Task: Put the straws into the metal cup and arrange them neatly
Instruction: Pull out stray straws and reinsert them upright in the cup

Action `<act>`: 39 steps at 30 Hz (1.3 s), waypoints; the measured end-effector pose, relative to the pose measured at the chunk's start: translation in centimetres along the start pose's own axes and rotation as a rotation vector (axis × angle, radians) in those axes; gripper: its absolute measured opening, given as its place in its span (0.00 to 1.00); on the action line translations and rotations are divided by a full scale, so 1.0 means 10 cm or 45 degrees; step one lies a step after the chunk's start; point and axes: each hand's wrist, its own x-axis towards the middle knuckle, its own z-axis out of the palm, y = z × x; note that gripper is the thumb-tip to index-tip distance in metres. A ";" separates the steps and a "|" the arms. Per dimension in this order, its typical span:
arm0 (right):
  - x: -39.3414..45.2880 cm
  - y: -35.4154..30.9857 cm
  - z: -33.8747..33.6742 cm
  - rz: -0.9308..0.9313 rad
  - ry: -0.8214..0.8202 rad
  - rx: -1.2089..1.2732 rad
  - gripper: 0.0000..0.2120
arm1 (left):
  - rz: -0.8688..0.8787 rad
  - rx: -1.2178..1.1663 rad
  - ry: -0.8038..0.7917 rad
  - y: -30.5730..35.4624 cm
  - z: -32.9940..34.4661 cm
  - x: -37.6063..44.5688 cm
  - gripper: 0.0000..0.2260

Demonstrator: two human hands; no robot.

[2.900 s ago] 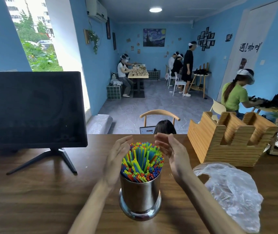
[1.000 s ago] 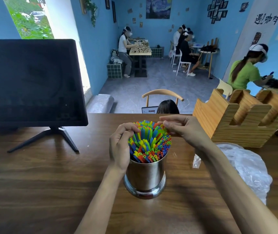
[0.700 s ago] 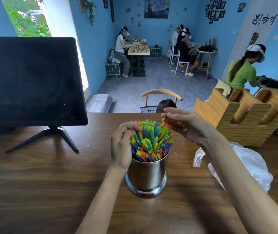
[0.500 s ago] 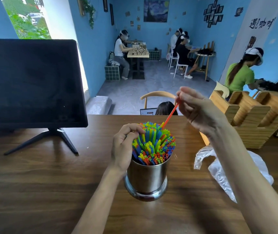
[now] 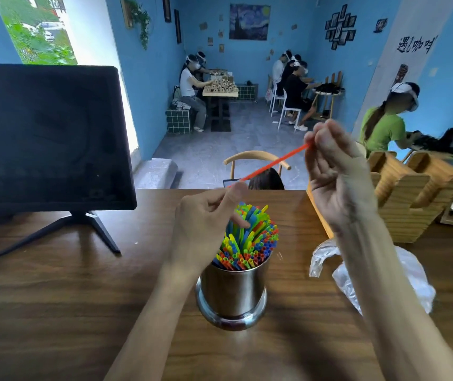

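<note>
Pinching one orange straw [image 5: 270, 165] at its upper end, the right hand [image 5: 335, 174] holds it raised and slanted above the metal cup [image 5: 233, 291], probably to free it for reseating. The straw's lower end meets the left hand [image 5: 206, 226], whose curled fingers appear to touch or guide it; whether they actually grip it cannot be told. That hand sits against the near-left side of the packed straws [image 5: 250, 240], likely steadying them. One cup stands upright on the table [image 5: 55, 298], holding too many straws to count. Right of the cup lies one plastic bag [image 5: 401, 276]; beyond it, one wooden holder [image 5: 412, 199]. Left of the cup stands one monitor [image 5: 46, 138].
</note>
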 end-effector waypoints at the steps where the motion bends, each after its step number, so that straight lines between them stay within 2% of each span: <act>1: -0.04 0.07 -0.03 0.043 0.020 -0.008 0.08 | -0.091 -0.131 0.056 0.01 0.01 0.02 0.17; 5: -0.16 0.27 -0.18 0.208 -0.002 -0.011 0.10 | -0.333 -0.672 0.355 0.04 -0.06 0.13 0.09; 8: -0.23 0.41 -0.26 0.331 -0.129 0.031 0.15 | -0.386 -1.028 0.369 0.12 -0.14 0.20 0.06; 10: -0.26 0.48 -0.28 0.374 -0.206 0.075 0.18 | -0.342 -1.102 0.361 0.15 -0.18 0.25 0.07; 12: -0.27 0.51 -0.26 0.391 -0.249 0.096 0.16 | -0.274 -1.092 0.381 0.17 -0.20 0.29 0.13; 15: -0.26 0.51 -0.22 0.423 -0.277 0.058 0.13 | -0.174 -0.992 0.449 0.14 -0.24 0.33 0.25; 17: -0.19 0.48 -0.24 0.398 -0.286 -0.090 0.12 | -0.055 -0.846 0.479 0.12 -0.28 0.32 0.29; 19: -0.06 0.47 -0.31 0.254 -0.275 -0.478 0.12 | 0.086 -0.658 0.466 0.10 -0.31 0.30 0.29; 22: 0.14 0.53 -0.44 0.000 -0.268 -1.241 0.08 | 0.210 -0.426 0.342 0.08 -0.30 0.27 0.28; 25: 0.28 0.61 -0.51 0.014 -0.309 -1.579 0.05 | 0.219 -0.216 0.104 0.02 -0.27 0.23 0.29; 28: 0.36 0.70 -0.52 0.159 -0.476 -1.750 0.12 | 0.202 0.048 -0.064 -0.11 -0.24 0.19 0.22; 32: 0.36 0.76 -0.47 0.184 -0.597 -1.821 0.14 | 0.242 0.277 -0.094 -0.29 -0.25 0.18 0.07; 36: 0.34 0.81 -0.43 0.220 -0.687 -1.868 0.14 | 0.188 0.515 -0.312 -0.39 -0.31 0.24 0.04; 39: 0.33 0.82 -0.42 0.217 -0.666 -1.853 0.13 | 0.149 0.537 -0.370 -0.39 -0.34 0.27 0.04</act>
